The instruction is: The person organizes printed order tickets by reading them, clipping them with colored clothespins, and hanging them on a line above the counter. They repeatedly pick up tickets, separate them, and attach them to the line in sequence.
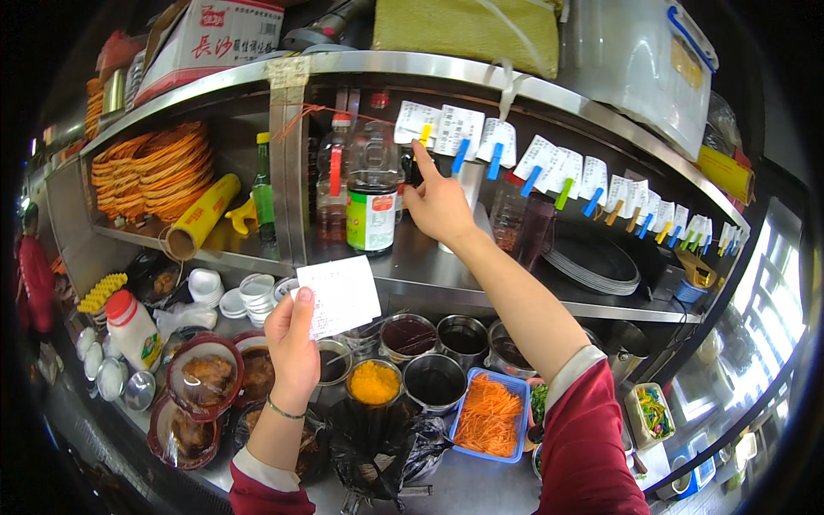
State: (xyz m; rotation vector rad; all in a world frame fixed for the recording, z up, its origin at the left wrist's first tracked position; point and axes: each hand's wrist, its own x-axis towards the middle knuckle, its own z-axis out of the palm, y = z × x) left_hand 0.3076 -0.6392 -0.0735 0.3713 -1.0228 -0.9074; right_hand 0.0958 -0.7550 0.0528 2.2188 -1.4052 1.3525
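Note:
My left hand (294,341) holds a small stack of white printed paper slips (344,293) between thumb and fingers, in front of the lower shelf edge. Higher up, my right hand (436,196) reaches to the row of slips hanging under the top shelf. Its index finger is extended, its tip at a yellow clothespin (425,134) on the leftmost hanging slips (415,119); the other fingers are partly curled. Blue, green, yellow and wooden clothespins hold more slips along a line to the right. A large dark sauce bottle (372,206) stands behind and left of my right hand.
Below are metal pots of dark liquid (435,381), a blue basket of shredded carrot (490,415), a bowl of orange food (373,382) and film-covered red bowls (205,376). Woven rings (154,170) and dark plates (592,257) sit on the shelf. A person (35,270) stands at far left.

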